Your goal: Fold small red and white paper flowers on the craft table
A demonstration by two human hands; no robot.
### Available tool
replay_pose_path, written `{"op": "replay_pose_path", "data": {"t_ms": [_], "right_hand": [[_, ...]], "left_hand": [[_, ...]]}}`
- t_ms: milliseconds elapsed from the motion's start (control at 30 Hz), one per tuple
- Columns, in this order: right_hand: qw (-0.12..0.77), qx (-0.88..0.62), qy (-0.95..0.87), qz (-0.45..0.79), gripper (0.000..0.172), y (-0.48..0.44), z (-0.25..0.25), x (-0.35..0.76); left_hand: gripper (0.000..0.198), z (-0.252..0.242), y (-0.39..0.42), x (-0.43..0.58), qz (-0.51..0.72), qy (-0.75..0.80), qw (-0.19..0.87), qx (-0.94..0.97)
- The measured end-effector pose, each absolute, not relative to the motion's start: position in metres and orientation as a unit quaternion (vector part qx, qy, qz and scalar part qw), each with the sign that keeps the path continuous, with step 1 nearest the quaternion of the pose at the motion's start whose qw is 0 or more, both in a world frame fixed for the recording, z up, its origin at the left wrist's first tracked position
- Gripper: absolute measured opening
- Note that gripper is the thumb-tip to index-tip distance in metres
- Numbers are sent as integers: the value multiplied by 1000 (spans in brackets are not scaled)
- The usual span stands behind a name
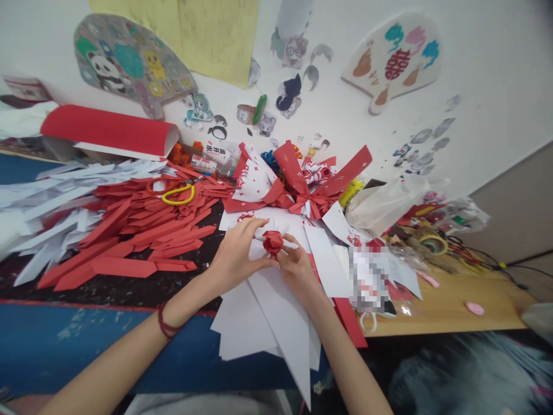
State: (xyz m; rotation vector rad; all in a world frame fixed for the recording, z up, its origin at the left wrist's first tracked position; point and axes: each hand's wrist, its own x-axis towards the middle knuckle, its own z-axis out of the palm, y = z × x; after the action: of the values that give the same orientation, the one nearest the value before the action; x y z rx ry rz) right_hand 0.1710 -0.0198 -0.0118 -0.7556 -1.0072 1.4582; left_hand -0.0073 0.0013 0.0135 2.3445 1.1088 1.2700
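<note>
A small folded red paper rose (pixel 273 243) sits between my hands, above a pile of white paper sheets (pixel 276 305). My right hand (pixel 299 266) grips it from the right, fingers curled behind it. Something white and narrow shows by those fingers, perhaps a rolled paper stem. On the other side, my left hand (pixel 235 249) curves around with thumb and fingers apart; its thumb tip is close to the rose's lower edge, and whether it touches I cannot tell. Just beyond are red-and-white wrapped paper bouquets (pixel 309 184).
Folded red paper strips (pixel 125 265) and white strips (pixel 47 202) cover the left side, with yellow-handled scissors (pixel 178 195) on top. A red paper roll (pixel 108 129) lies behind. Tape (pixel 433 244), cables and plastic bags crowd the right, below a decorated wall.
</note>
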Motion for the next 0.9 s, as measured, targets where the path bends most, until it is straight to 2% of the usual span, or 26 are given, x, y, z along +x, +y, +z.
{"op": "replay_pose_path", "data": {"t_ms": [167,333,400,533,733,900], "right_hand": [[551,-335,-467,605,44,-26,-3,168],[558,-349,-505,559,38,-24,-5,169],[601,-357,-476,534,41,-21,-7,171],[641,-374,-419,522,32,-20,-7,172],[572,-364,-524,515,47,-24,-3,164],[564,-374,-525,516,40,-22,-7,164]], "left_hand": [[52,7,-5,-1,451,373,112,803],[34,10,-6,-5,461,334,45,821],[31,11,-5,-6,452,336,10,826],[29,11,-4,-8,430,344,-35,834],[27,10,-5,-7,383,368,-83,843],[25,8,-3,-4,374,341,-135,852]]}}
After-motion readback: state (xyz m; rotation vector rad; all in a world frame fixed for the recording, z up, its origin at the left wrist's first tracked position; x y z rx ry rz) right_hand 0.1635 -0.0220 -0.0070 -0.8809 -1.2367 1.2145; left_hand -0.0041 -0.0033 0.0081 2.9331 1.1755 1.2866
